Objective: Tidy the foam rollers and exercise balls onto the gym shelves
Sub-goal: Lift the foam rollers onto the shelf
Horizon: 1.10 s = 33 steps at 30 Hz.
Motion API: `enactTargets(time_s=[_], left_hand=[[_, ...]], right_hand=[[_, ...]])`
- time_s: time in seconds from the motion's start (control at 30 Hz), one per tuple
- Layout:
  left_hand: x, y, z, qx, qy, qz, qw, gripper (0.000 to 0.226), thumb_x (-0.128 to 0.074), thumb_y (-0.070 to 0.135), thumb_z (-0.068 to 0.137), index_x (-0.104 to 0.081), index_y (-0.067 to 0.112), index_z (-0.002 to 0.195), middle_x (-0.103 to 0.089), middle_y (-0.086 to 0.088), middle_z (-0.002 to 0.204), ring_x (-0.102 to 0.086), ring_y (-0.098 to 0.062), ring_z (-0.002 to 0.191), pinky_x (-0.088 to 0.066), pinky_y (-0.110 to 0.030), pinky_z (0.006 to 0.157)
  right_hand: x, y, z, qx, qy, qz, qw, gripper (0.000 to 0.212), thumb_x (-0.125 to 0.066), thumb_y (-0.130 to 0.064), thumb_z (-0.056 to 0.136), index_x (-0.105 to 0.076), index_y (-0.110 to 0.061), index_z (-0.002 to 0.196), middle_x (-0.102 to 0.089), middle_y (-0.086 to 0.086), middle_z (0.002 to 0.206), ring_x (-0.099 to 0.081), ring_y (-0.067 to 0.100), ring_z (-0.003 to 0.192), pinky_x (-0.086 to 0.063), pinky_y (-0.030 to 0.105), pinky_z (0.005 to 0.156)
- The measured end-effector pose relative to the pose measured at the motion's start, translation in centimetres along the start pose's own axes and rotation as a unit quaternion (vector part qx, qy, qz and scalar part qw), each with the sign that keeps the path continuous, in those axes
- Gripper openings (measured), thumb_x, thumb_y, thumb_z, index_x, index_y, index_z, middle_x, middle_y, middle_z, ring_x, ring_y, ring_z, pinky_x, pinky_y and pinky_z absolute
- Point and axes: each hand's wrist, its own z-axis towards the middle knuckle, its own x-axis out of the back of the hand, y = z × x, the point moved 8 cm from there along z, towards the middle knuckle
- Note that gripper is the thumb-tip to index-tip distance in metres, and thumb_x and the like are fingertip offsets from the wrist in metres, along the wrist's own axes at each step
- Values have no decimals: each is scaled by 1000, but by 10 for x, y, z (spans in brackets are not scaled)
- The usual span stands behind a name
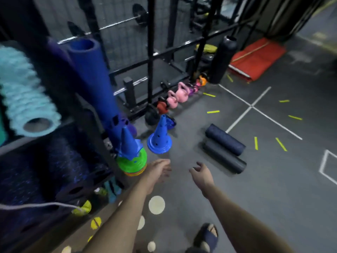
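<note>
Gym floor (273,189) bears two touching foam rollers (225,140) beyond left hand (160,169), right hand (201,173).

At nine o'clock we see the teal ridged roller (27,99) smeared and cut by the left edge, at eight the dark speckled rollers (36,176) blur into one mass, and at six a sandalled foot (207,235) runs off the bottom edge.

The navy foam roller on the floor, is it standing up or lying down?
Lying down. The navy foam roller rests on its long side on the gym floor, beside a black foam roller lying flat too.
</note>
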Motion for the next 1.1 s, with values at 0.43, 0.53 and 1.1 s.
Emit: enactTargets(time_s=[0.43, 0.53, 1.1], left_hand=[[-343, 50, 114, 30, -56, 33, 997, 22, -54, 33, 99, -60, 23, 118, -74, -11, 107, -65, -21, 80, -46, -30, 71], [-417, 71, 134, 19, -73, -4, 997, 21, -54, 31, 100, -59, 23, 118, -75, -9, 100, -68, -21, 79, -49, -31, 67], [-611, 150, 393, 100, -39, 16, 994, 70, -57, 27, 98, -21, 32, 158, -61, -6, 122, -67, -27, 104, -54, -41, 81]], right_hand=[[352, 137, 130, -58, 70, -9, 996, 57, -65, -33, 91, -50, -14, 143, -63, 7, 136, -59, 28, 124, -47, 35, 103], [407, 146, 161, -62, 60, -43, 995, 58, -66, -37, 91, -50, -13, 142, -62, 7, 136, -58, 28, 125, -46, 36, 105], [532, 126, 427, -114, -54, -132, 983, 63, -63, -41, 95, -42, -18, 149, -53, 7, 146, -53, 23, 132, -41, 29, 106]])
